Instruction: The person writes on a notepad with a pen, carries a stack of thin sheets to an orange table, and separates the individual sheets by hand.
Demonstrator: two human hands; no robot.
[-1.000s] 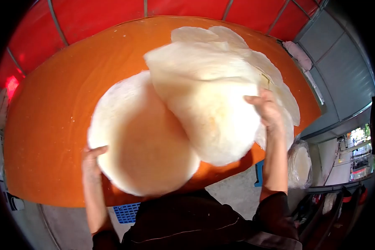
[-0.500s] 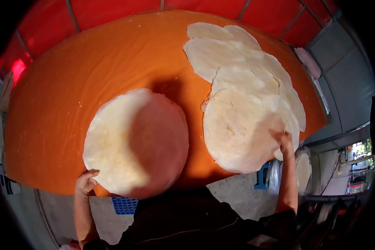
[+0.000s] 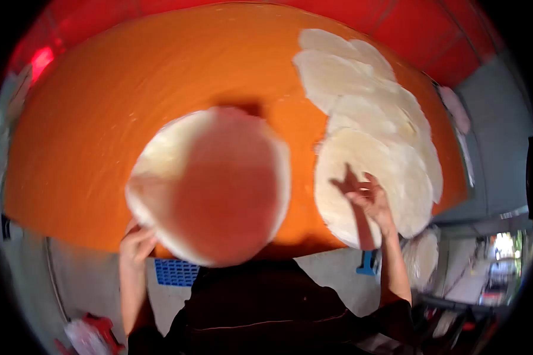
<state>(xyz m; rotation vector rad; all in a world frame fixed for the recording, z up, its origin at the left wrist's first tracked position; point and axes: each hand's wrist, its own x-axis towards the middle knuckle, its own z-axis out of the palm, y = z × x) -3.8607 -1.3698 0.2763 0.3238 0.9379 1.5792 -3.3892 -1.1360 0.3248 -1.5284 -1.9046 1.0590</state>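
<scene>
Round pale sheet (image 3: 225, 195) over the near side of the orange table (image 3: 89, 136), face up, nearly as broad as long, left hand (image 3: 138, 241) at its near-left rim, grip too blurred to tell, right hand (image 3: 373, 202) released above overlapping sheets (image 3: 367, 109), their row slanting away leftward.

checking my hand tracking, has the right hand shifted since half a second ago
Yes. Judged against the orange table, the right hand has moved left, farther from the table's right end.
</scene>
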